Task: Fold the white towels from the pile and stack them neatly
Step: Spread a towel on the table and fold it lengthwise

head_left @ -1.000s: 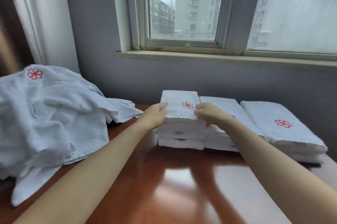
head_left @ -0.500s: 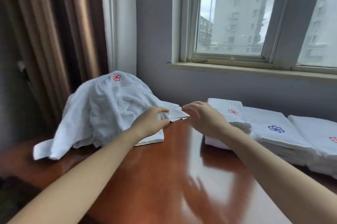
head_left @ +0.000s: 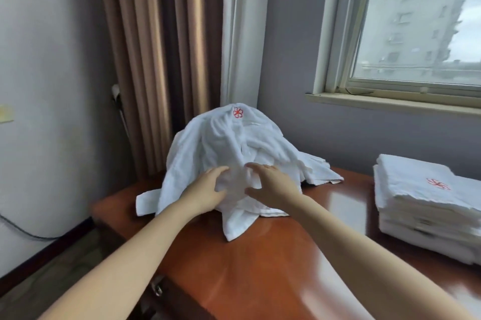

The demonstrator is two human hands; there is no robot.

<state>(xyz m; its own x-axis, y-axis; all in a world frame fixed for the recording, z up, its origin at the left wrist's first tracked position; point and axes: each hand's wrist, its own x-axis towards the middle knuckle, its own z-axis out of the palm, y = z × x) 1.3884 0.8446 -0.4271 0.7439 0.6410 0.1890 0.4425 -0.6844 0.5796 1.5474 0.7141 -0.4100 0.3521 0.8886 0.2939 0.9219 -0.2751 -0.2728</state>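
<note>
While both arms reach forward in the head view, a glossy reddish-brown wooden table (head_left: 260, 267) fills the lower frame and reflects the daylight. Behind it stands a grey wall. Brown curtains (head_left: 156, 59) with a white sheer edge hang well above and beyond the fingers, and a window (head_left: 416, 33) far up to their right shows a pale apartment block.

The pile of white towels (head_left: 229, 142) sits heaped on the table's far left end, directly under and beyond the fingertips. A red flower emblem (head_left: 238, 112) marks its crest. The left hand (head_left: 205, 193) lies on the pile's near face with fingers and thumb spread wide. The right hand (head_left: 273, 187) lies just beside it, also wide, with a bulge of cloth between the two thumbs. Neither hand has closed on a fold. The stack of folded towels (head_left: 421, 205) rests well to the right of the right hand's fingers.

Half a second ago the fingers met at the pile's thin right flap, close to the stack. Now both hands sit higher, on the pile's front. The view has swung left, and the blue-marked stack has dropped out of frame.

The stack's right side is cut off, and motion blur softens the fingertips.
</note>
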